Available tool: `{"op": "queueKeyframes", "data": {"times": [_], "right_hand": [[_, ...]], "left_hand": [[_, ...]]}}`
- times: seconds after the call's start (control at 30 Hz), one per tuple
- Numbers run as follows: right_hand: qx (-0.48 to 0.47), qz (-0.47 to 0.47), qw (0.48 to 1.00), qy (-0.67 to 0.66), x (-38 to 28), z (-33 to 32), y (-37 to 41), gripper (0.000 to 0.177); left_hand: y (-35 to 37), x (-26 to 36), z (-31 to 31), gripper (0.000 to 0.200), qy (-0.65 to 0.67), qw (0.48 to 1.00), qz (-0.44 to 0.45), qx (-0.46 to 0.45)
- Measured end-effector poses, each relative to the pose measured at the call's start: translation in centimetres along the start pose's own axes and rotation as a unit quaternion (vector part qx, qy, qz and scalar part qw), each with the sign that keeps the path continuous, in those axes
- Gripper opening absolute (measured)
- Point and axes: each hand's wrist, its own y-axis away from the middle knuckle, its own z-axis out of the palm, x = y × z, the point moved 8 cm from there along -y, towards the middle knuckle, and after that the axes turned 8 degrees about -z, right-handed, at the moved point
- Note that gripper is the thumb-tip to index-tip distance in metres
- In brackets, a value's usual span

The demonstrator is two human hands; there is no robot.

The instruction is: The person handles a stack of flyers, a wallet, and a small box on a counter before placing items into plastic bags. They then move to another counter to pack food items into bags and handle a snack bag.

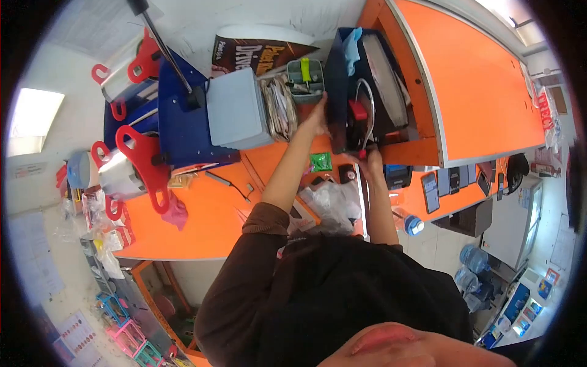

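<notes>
Both my hands are at a dark blue box file that stands beside the orange shelf unit. My left hand lies against its left side, close to a grey-green organizer with a bright green item in it. At the file's lower front edge is my right hand, its fingers partly hidden by the box. Inside the box are a light blue cloth, a red object and a curved metal piece. Left of the organizer, a bundle of papers stands beside a pale blue container.
Below my hands lie a green packet and clear plastic bags on the orange counter. Several phones and a bottle are to the right. At the left are blue holders with red-handled metal parts.
</notes>
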Motion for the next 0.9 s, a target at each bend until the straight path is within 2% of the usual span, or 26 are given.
{"op": "queueKeyframes", "data": {"times": [0.07,0.1,0.13,0.17,0.2,0.27,0.33,0.37,0.4,0.43,0.47,0.5,0.53,0.57,0.6,0.63,0.67,0.7,0.73,0.8,0.83,0.9], "right_hand": [[0.014,0.001,0.998,-0.068,2.2,-1.3,-1.6,0.039],[0.002,0.04,0.994,-0.1,3.3,-1.3,-1.9,0.037],[0.003,0.039,0.994,-0.1,4.1,-1.6,-2.5,0.037],[-0.001,0.02,0.998,-0.067,4.7,-1.9,-3.1,0.038],[-0.004,0.002,0.999,-0.035,5.2,-2.4,-3.6,0.038],[-0.013,-0.016,0.998,-0.057,5.0,-2.4,-3.6,0.039],[-0.056,-0.06,0.996,0.017,1.7,-0.2,-1.6,0.047],[-0.048,-0.051,0.997,0.015,1.7,-0.6,-1.7,0.047],[-0.075,-0.002,0.997,0.006,2.3,-0.7,-2.0,0.049],[-0.101,0.046,0.994,-0.004,3.0,-0.9,-1.4,0.05],[-0.095,0.051,0.994,-0.007,3.1,-1.7,-0.5,0.05],[-0.023,0.037,0.996,0.075,2.5,-3.2,0.1,0.052],[0.048,0.022,0.986,0.156,1.3,-4.3,1.0,0.054],[0.042,0.021,0.974,0.222,-0.5,-4.1,3.5,0.046],[0.041,0.02,0.975,0.218,0.3,-5.1,4.1,0.046],[0.002,-0.115,0.9,0.419,-0.3,-5.3,4.3,0.041],[-0.035,-0.243,0.766,0.594,0.0,-4.6,5.0,0.038],[-0.04,-0.29,0.702,0.649,1.1,-4.3,5.7,0.046],[-0.039,-0.291,0.702,0.649,1.9,-4.3,6.0,0.046],[-0.05,-0.363,0.635,0.68,2.5,-2.1,6.9,0.051],[-0.083,-0.294,0.7,0.645,3.3,-1.9,6.5,0.047],[-0.104,-0.287,0.703,0.642,4.1,-1.3,5.5,0.042]], "left_hand": [[-0.5,-1.6,1.5,0.081,-0.023,0.997,0.002,-0.069],[-0.5,-1.4,2.3,0.08,0.006,0.993,0.031,-0.11],[-0.5,-1.0,2.9,0.08,0.035,0.986,0.06,-0.151],[-0.6,-0.3,2.9,0.075,0.065,0.98,0.106,-0.156],[-0.2,-0.2,3.0,0.075,0.065,0.98,0.102,-0.156],[2.7,-0.5,2.5,0.071,0.008,0.995,0.069,-0.071],[4.8,-1.1,2.4,0.066,0.022,0.998,0.051,-0.028],[4.5,-1.2,1.7,0.066,-0.026,0.997,0.064,-0.021],[4.5,-1.6,1.3,0.072,-0.075,0.994,0.079,-0.017],[5.5,-2.0,1.0,0.055,-0.079,0.989,0.121,-0.003],[5.7,-4.0,-0.6,0.055,-0.081,0.99,0.113,-0.002],[5.6,-4.5,-2.6,0.049,-0.227,0.95,0.21,0.035],[6.8,-4.6,-3.5,0.044,-0.365,0.877,0.303,0.07],[10.4,-5.4,-3.6,0.04,-0.432,0.833,0.326,0.114],[15.3,-6.4,-3.0,0.037,-0.495,0.781,0.347,0.156],[18.6,-7.5,-2.4,0.037,-0.548,0.766,0.29,0.171],[21.0,-9.0,-2.4,0.037,-0.596,0.746,0.231,0.184],[23.1,-10.8,-2.5,0.036,-0.677,0.658,0.257,0.21],[24.8,-12.4,-2.5,0.036,-0.745,0.559,0.28,0.233],[26.8,-14.5,-2.8,0.035,-0.735,0.563,0.311,0.215],[28.0,-15.4,-2.9,0.036,-0.726,0.567,0.337,0.195],[30.5,-16.1,-3.0,0.035,-0.717,0.55,0.367,0.222]]}}
